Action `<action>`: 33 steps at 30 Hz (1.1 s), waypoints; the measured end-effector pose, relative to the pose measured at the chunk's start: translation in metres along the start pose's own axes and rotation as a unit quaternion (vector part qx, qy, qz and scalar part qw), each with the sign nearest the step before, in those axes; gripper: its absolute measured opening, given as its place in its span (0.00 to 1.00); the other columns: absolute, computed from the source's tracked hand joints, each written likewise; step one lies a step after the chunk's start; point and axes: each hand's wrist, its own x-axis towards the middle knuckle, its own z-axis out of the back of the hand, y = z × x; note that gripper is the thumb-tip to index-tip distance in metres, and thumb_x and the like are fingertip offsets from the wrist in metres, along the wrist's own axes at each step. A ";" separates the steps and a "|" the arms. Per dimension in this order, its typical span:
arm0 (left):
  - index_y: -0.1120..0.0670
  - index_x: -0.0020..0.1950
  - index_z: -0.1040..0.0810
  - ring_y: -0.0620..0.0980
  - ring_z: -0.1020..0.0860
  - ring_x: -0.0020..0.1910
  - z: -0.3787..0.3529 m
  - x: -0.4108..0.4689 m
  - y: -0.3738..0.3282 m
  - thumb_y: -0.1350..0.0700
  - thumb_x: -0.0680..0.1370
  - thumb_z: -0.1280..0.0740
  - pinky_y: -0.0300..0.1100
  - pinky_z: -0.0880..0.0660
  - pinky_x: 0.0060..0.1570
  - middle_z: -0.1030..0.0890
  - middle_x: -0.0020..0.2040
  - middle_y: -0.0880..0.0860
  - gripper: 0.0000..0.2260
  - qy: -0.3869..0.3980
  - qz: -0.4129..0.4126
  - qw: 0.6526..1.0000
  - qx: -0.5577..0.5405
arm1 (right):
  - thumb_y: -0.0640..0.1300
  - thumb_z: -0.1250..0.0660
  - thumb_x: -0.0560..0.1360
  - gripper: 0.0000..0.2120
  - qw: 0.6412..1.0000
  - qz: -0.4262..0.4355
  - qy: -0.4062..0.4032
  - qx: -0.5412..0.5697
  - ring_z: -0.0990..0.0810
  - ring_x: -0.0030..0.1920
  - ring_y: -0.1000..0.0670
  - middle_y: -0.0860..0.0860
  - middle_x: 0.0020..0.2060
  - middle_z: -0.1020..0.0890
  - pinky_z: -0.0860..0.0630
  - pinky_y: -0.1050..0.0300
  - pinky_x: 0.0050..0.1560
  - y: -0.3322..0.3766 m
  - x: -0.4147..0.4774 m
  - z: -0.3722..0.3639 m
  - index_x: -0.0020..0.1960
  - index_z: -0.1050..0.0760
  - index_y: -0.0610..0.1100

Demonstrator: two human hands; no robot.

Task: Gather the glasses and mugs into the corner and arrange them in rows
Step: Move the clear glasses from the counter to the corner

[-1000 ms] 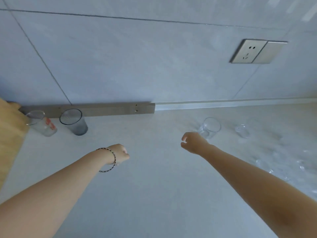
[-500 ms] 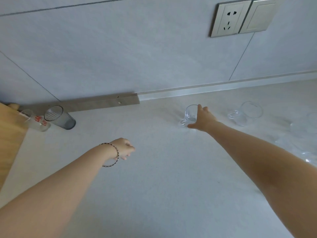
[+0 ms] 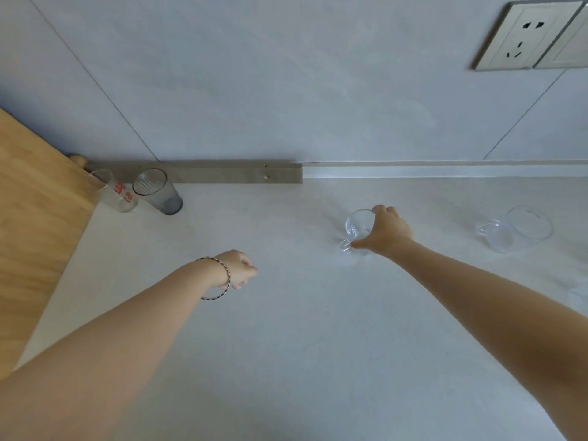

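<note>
Since half a second ago your right hand (image 3: 386, 232) has settled onto the clear mug (image 3: 357, 222) right of centre: fingers curl over its far rim, thumb at the handle. Your left hand (image 3: 239, 269) hangs as before, loosely curled, holding nothing. The mug is transparent, handled, upright on the counter (image 3: 286, 345), well apart from the printed glass (image 3: 117, 198) and grey tumbler (image 3: 159, 194) in the upper left corner

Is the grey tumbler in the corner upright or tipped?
Upright: the grey tumbler stands on its base, rim up.
</note>
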 end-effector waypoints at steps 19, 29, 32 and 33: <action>0.53 0.39 0.33 0.52 0.35 0.38 0.143 0.068 0.208 0.56 0.74 0.42 0.40 0.45 0.31 0.32 0.39 0.53 0.04 -0.008 -0.053 0.995 0.088 | 0.49 0.22 0.64 0.43 0.997 0.066 0.018 0.040 0.31 0.69 0.46 0.46 0.68 0.32 0.31 0.52 0.65 0.299 0.026 -0.108 0.72 0.40 0.44; 0.54 0.42 0.34 0.51 0.35 0.40 0.146 0.084 0.224 0.57 0.76 0.42 0.39 0.45 0.30 0.32 0.42 0.54 0.03 0.002 -0.065 0.993 0.100 | 0.49 0.25 0.68 0.41 0.996 0.032 -0.001 0.081 0.32 0.69 0.45 0.43 0.69 0.33 0.31 0.54 0.63 0.312 0.034 -0.118 0.73 0.42 0.39; 0.54 0.42 0.34 0.51 0.35 0.36 0.137 0.080 0.213 0.56 0.77 0.42 0.39 0.45 0.30 0.33 0.43 0.54 0.04 0.003 -0.069 0.991 0.114 | 0.44 0.27 0.70 0.37 0.997 0.034 0.028 0.068 0.31 0.68 0.44 0.42 0.68 0.32 0.30 0.55 0.61 0.295 0.019 -0.116 0.72 0.41 0.37; 0.53 0.41 0.34 0.51 0.35 0.37 0.132 0.077 0.207 0.56 0.77 0.42 0.39 0.45 0.30 0.33 0.43 0.54 0.05 0.002 -0.071 0.990 0.121 | 0.45 0.28 0.71 0.35 0.997 0.036 0.059 0.034 0.30 0.67 0.44 0.41 0.67 0.31 0.30 0.55 0.61 0.285 0.011 -0.115 0.71 0.40 0.36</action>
